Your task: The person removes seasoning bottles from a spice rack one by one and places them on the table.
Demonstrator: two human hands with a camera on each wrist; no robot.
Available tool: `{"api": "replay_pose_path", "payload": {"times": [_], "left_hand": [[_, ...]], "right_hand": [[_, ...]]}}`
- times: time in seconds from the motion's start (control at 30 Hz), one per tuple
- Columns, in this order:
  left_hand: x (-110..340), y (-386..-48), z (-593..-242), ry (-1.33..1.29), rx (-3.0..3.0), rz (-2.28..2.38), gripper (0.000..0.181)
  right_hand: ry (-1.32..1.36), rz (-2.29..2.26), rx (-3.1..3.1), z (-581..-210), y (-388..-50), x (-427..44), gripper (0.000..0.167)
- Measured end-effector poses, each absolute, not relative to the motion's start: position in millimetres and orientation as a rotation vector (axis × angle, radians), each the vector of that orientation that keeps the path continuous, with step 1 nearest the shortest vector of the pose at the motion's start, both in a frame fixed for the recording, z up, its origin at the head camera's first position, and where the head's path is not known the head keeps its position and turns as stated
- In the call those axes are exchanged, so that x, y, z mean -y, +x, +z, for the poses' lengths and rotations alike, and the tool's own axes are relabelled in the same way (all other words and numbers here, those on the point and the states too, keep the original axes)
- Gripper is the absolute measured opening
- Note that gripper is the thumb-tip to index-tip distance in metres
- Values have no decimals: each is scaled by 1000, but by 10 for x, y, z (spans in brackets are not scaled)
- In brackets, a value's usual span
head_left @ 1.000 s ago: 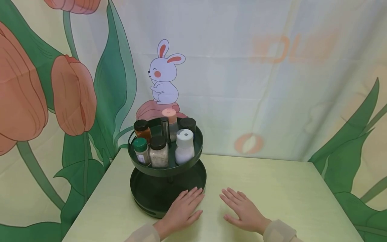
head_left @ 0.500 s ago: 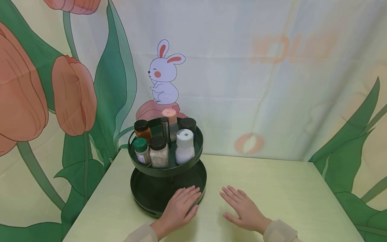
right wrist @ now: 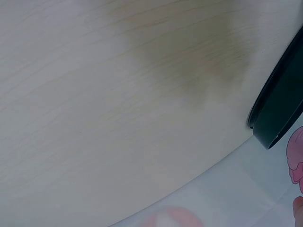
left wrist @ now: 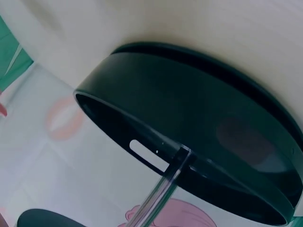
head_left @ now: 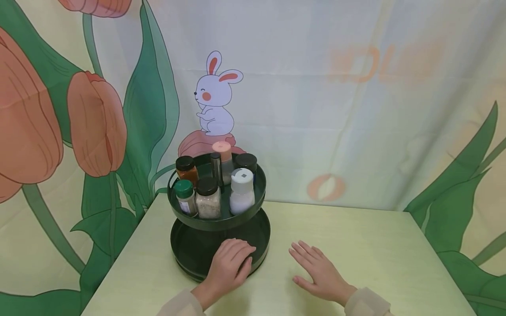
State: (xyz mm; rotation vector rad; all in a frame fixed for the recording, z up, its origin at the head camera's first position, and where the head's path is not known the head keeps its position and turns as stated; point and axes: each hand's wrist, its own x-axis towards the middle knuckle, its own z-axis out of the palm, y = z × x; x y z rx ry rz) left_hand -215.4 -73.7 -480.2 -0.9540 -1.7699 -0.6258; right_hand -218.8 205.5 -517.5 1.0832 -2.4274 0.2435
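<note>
A dark green two-tier turntable rack (head_left: 216, 225) stands on the table's left side. Its upper tier carries several spice jars, among them a green-capped jar (head_left: 186, 198), a jar with pale grains (head_left: 207, 199) and a white-capped bottle (head_left: 242, 193). My left hand (head_left: 229, 267) hovers over the front right rim of the lower tier, its fingers loosely bent and holding nothing. Whether it touches the rim I cannot tell. That lower tier (left wrist: 180, 94) and the central post (left wrist: 158, 196) fill much of the left wrist view. My right hand (head_left: 320, 274), fingers extended, is above the table right of the rack.
A pale wood-grain table (head_left: 356, 237) extends right of the rack. Behind it hangs a curtain (head_left: 300, 109) printed with tulips and a rabbit. The right wrist view shows tabletop, with the rack's edge (right wrist: 279, 104) at its right.
My left hand has moved slightly left and up over the lower tier, and its fingers have bent more. My right hand has barely moved; the rack and jars stay in place.
</note>
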Motion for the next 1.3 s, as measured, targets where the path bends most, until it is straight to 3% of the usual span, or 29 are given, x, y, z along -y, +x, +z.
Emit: {"api": "replay_pose_path", "payload": {"times": [1.3], "left_hand": [[1147,-2227,-4570,-394,1819,-648,62]], "right_hand": [[1004,329,2465,-5166,-2170,-2070,59]]}}
